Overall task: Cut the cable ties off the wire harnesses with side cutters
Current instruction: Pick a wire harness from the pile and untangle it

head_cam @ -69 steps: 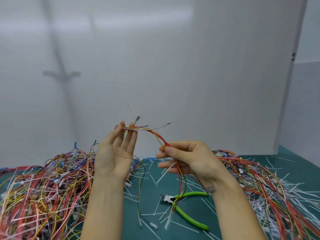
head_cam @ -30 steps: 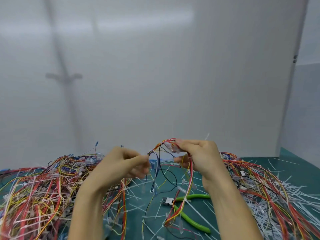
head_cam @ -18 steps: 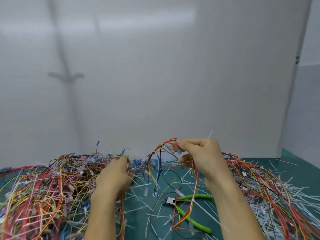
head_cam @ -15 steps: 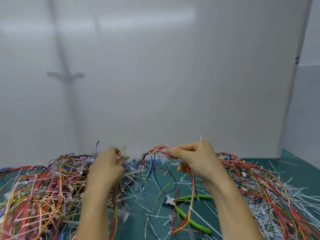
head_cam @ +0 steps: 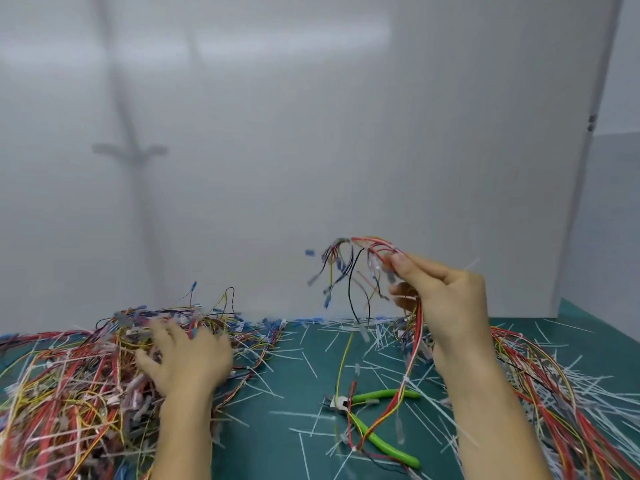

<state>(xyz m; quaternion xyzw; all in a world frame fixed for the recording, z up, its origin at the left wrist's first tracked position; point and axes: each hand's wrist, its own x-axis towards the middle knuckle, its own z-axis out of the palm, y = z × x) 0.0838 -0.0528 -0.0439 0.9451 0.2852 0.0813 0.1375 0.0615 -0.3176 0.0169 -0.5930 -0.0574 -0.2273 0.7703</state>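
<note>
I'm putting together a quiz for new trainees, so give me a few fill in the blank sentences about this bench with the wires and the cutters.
The side cutters have ____ handles.
Of the left hand and the right hand, the ____ one holds a wire harness in the air.
The cut cable ties scattered on the mat are ____.
Missing words: green; right; white.
</note>
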